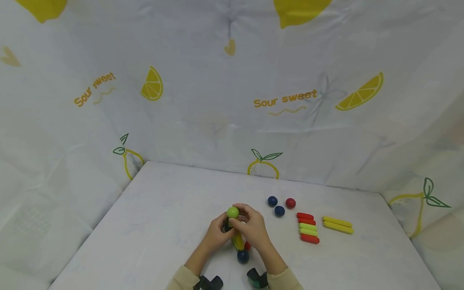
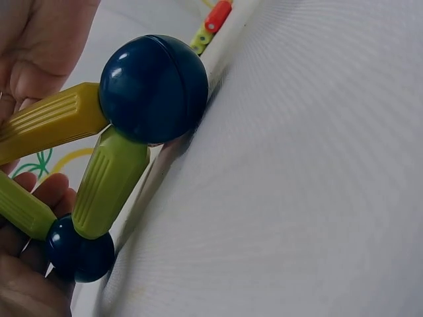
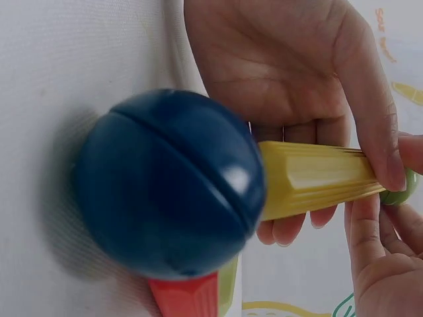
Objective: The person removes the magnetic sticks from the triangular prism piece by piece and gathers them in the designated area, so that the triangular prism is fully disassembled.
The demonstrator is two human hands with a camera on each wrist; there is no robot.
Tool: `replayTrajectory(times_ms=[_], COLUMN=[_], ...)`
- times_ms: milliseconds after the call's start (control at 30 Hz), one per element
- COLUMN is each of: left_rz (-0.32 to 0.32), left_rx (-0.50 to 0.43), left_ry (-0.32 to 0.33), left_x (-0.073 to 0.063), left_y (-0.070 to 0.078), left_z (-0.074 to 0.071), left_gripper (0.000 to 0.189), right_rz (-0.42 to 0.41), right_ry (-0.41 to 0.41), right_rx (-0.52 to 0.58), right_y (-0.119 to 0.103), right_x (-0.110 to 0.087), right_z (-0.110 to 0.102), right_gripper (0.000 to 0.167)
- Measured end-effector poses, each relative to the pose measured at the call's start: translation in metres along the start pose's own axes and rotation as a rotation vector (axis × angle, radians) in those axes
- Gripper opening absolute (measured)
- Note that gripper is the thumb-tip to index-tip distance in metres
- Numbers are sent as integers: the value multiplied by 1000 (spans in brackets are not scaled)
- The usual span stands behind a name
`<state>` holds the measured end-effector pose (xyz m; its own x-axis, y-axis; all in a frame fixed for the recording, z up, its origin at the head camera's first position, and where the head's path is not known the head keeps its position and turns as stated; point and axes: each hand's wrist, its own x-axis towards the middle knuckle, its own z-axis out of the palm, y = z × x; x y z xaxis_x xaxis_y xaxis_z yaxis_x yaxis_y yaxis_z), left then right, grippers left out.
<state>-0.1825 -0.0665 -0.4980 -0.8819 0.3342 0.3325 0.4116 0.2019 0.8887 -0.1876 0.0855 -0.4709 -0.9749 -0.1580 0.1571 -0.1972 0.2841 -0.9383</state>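
In the head view, both hands meet at a frame of chunky building sticks and balls. My right hand (image 1: 253,227) pinches a yellow stick (image 3: 324,175) close to its upper end, just under a light-green ball (image 1: 233,212). My left hand (image 1: 216,233) holds the frame from the other side, its fingers around the stick ends and a dark blue ball (image 2: 79,247). At the frame's near foot, a larger-looking blue ball (image 1: 243,256) joins the yellow stick and a red stick (image 3: 188,297). Green sticks (image 2: 111,181) also form part of it. The fingers hide some joints.
Right of the hands lie two loose blue balls (image 1: 279,211) and a red ball (image 1: 291,203). Beyond them, red and green sticks (image 1: 308,228) lie in a row, beside two yellow sticks (image 1: 338,224). A lemon-printed cloth (image 1: 217,133) stands behind the white table (image 1: 145,225).
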Motion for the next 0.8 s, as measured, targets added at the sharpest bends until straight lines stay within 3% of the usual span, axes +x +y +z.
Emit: replayTrajectory(times_ms=[200,333,533,800], left_rz=[12,0,-11,81], left_rx=[-16,-23,-36,-35], left_ry=[-5,-11,-12,-35], left_x=[1,1,0,0], left_y=[-1,0,-2,-6], left_z=[0,0,1,-1], left_gripper=[29,28,26,24], right_rz=[114,123,88,222], right_ry=[-14,16,104,240], right_rx=[185,285,139,-52], right_y=[-5,-10,4,42], right_x=[3,6,5,5], right_z=[-6,-14,-25,-41], right_gripper=[44,44,45,45])
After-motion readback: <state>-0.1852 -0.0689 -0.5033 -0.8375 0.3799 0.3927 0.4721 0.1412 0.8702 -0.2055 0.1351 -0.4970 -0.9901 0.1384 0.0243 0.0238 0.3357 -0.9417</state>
